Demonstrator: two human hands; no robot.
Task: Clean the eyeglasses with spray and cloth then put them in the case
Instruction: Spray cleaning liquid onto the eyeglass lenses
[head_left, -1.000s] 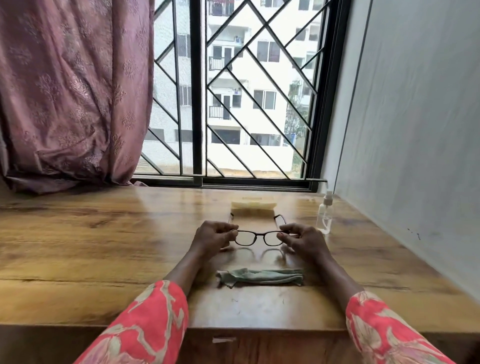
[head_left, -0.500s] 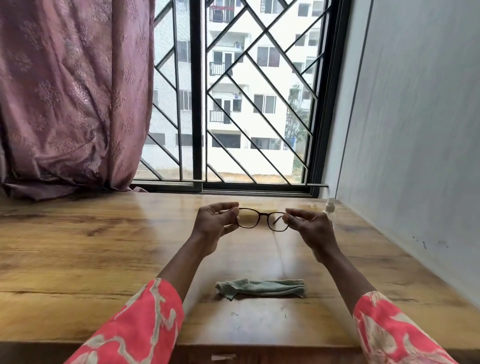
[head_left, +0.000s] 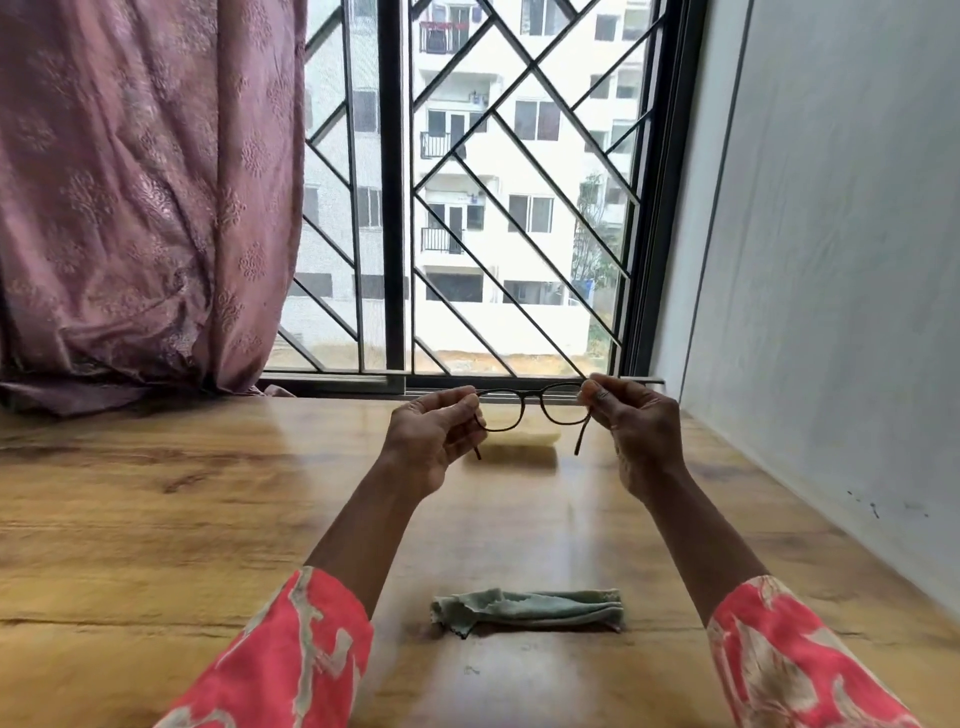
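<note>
Presently, in the head view, the eyeglasses (head_left: 531, 410) are held in the air above the far part of the wooden table (head_left: 156, 519), in front of the window grille (head_left: 498, 208), lenses facing away and both temples open and pointing down toward the person. The left hand (head_left: 431, 436) pinches the frame at its left hinge between thumb and forefinger; the right hand (head_left: 636, 431) pinches the right hinge likewise, remaining fingers curled in loosely. Both forearms are extended forward and raised, wrists slightly bent.

Handling judgement: the frame looks thin and light, with some flex, and the lenses are likely fragile and easily smudged. Hold at the hinges or rims; keep fingertips off the lenses.

The folded green cloth (head_left: 527, 610) lies flat on the table between the forearms. A pale yellow case (head_left: 530, 439), partly hidden behind the eyeglasses, rests farther back. No spray bottle is visible
</note>
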